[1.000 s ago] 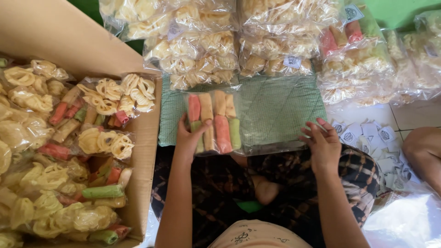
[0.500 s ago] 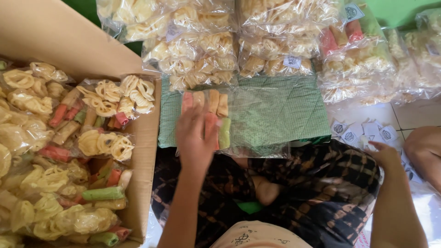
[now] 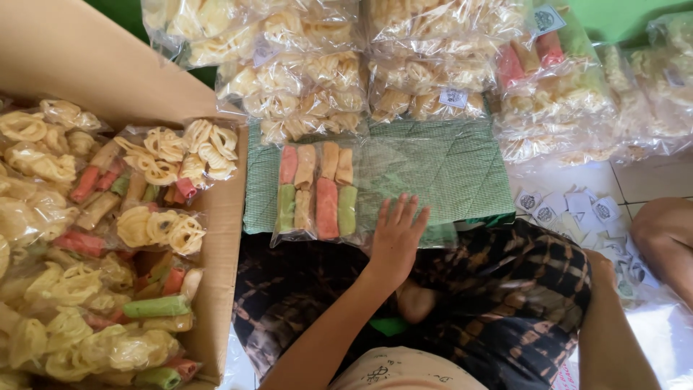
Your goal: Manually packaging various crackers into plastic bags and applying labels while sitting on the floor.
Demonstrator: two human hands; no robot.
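A clear plastic bag (image 3: 317,189) of red, green and cream stick crackers lies flat on a green quilted mat (image 3: 447,162) in front of me. My left hand (image 3: 395,235) rests palm down, fingers spread, on the empty right part of that bag. It holds nothing. My right hand (image 3: 600,261) is lowered at the right by my lap, beside a scatter of small white paper labels (image 3: 570,209). Its fingers are hidden, so I cannot see whether it holds a label.
An open cardboard box (image 3: 224,238) on the left is full of packed bags of curly yellow and coloured crackers. More packed cracker bags (image 3: 411,72) are stacked behind the mat. A bare knee (image 3: 664,231) shows at the right edge.
My left hand slid from on top of the crackers to the right, onto the bag's empty part. My right hand left the bag and dropped toward the labels at the right.
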